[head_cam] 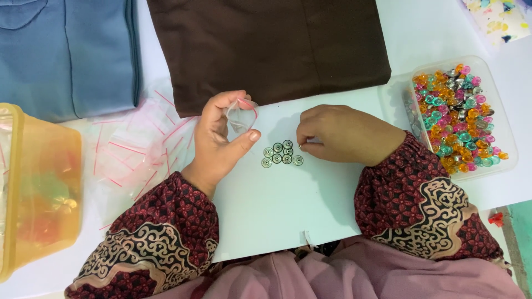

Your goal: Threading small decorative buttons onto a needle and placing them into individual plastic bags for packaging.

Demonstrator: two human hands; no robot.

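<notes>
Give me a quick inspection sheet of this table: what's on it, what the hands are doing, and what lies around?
Surface: white table, flat and well lit.
Job's things: small clear bag pinched in the left hand; seven round metal buttons clustered on the table between the hands.
Clutter: loose heap of clear bags with red strips; clear tray full of coloured beads; orange tub at the left edge.
Grippers: left hand holds the bag up; right hand is curled beside the buttons, fingertips pinched together, what they hold hidden.
Cables: nothing seen.
Surroundings: folded brown cloth and blue cloth at the far side.
</notes>
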